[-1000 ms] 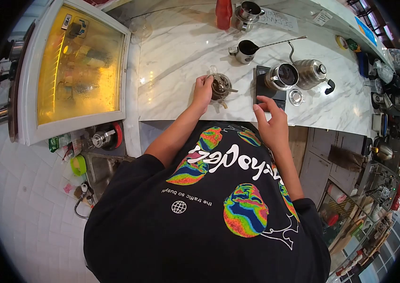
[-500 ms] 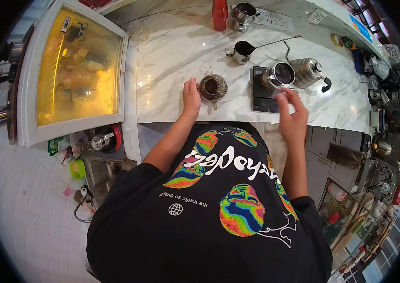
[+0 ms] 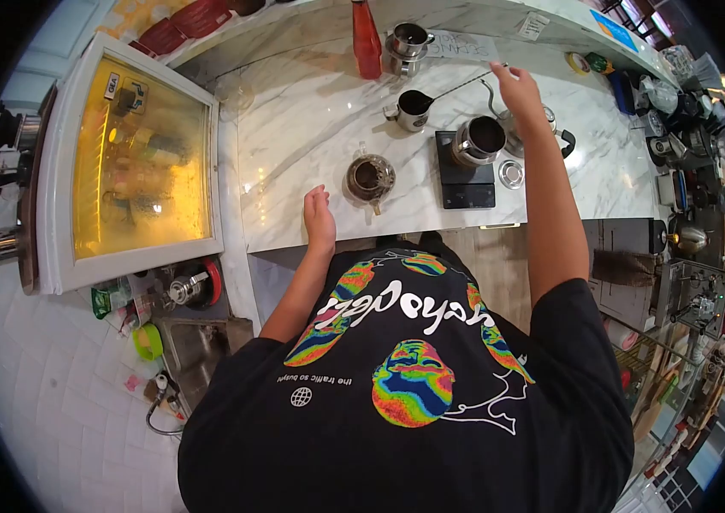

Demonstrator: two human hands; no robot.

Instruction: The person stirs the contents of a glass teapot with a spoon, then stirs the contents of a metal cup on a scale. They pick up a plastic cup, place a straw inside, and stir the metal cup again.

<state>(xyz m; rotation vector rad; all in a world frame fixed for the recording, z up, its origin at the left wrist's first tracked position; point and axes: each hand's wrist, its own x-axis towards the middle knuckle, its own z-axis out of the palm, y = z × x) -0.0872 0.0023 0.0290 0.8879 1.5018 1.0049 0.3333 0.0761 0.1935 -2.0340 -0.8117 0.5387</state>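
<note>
My right hand (image 3: 518,92) reaches to the far side of the counter, fingertips pinched at the top end of a long-handled bar spoon (image 3: 463,84). That spoon leans in a metal pitcher (image 3: 414,118), its lower end hidden inside. Below my right forearm, partly covered by it, stands a gooseneck kettle (image 3: 512,141). My left hand (image 3: 319,221) hovers by the counter's front edge, fingers loosely extended and holding nothing. A glass pot (image 3: 370,178) with dark contents is just right of it, not touched. A metal-rimmed vessel with dark contents (image 3: 477,142) sits on a black scale (image 3: 469,188).
A round metal lid (image 3: 511,174) lies beside the scale. At the back stand a red bottle (image 3: 366,43) and a metal phin filter (image 3: 408,47). To the left is a glass-doored, yellow-lit cabinet (image 3: 144,154), with a sink (image 3: 200,350) below it.
My right hand has moved from near the scale up to the spoon's end. My left hand has come away from the glass pot. The view has shifted somewhat.
</note>
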